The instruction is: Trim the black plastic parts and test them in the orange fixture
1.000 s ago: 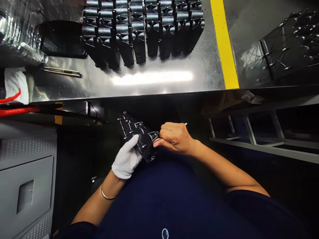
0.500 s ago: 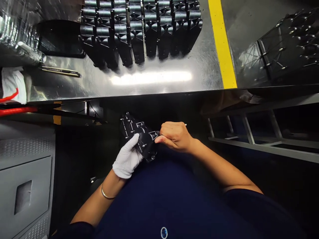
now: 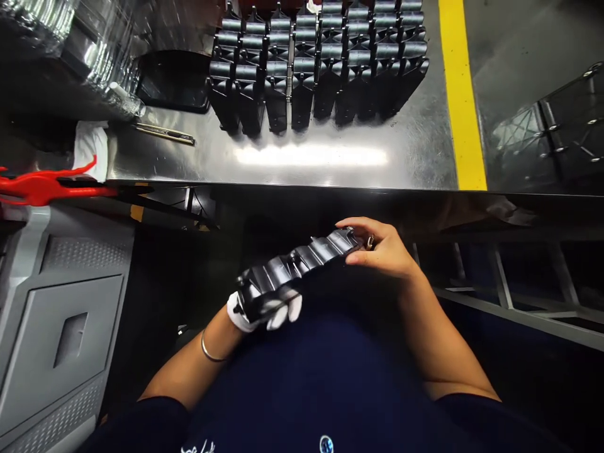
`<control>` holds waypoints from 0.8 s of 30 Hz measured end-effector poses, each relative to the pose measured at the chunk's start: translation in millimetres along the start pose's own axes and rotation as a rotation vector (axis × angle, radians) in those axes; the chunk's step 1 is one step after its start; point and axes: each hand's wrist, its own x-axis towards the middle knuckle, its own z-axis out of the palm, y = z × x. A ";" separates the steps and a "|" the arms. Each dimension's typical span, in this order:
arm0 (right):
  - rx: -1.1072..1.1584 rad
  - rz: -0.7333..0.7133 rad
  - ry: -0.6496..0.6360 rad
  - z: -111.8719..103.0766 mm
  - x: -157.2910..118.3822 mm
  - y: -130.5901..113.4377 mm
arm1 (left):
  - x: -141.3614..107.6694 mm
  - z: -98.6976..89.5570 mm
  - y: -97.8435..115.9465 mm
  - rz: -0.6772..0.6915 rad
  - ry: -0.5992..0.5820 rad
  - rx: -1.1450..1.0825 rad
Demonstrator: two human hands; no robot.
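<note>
A long black moulded plastic part (image 3: 297,267) with a ribbed, wavy upper side is held tilted in front of my body, its right end higher. My left hand (image 3: 271,311), in a white glove, grips its left end from below, with the fingers curled around the near side and slightly blurred. At the far end, my bare right hand (image 3: 382,248) has the tip of the part between thumb and fingers. Similar black moulded parts (image 3: 302,104) stand in tight rows on the metal bench (image 3: 179,163) beyond.
At the bench's left lie a utility knife (image 3: 165,133), a white cloth (image 3: 90,150), a black tray (image 3: 174,82) and clear plastic wrapping (image 3: 106,56). A red object (image 3: 40,187) and a grey cabinet (image 3: 70,333) are at left. Yellow tape (image 3: 460,94) crosses the bench; a metal frame (image 3: 503,280) stands right.
The black plastic part has been turned over, so its ribbed side now shows. My right hand has moved right and opened wider around its end. The view has shifted left.
</note>
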 end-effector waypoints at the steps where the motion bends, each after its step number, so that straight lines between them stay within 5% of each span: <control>1: 0.007 0.010 0.062 0.3 -0.9 0.5 | -2.3 1.0 2.6 0.080 0.033 -0.002; 5: 0.058 0.085 0.280 18.0 -2.9 1.5 | -5.9 12.4 12.3 0.478 0.245 0.077; 7: 0.086 0.103 0.267 34.6 -3.5 -0.6 | -2.6 18.9 12.9 0.556 0.298 0.074; 12: 0.248 0.118 -0.013 58.9 -2.8 -13.0 | 5.4 25.3 9.7 0.559 0.448 -0.196; 24: 0.160 0.117 0.036 59.3 4.9 -24.8 | 4.5 36.4 13.4 0.490 0.459 -0.494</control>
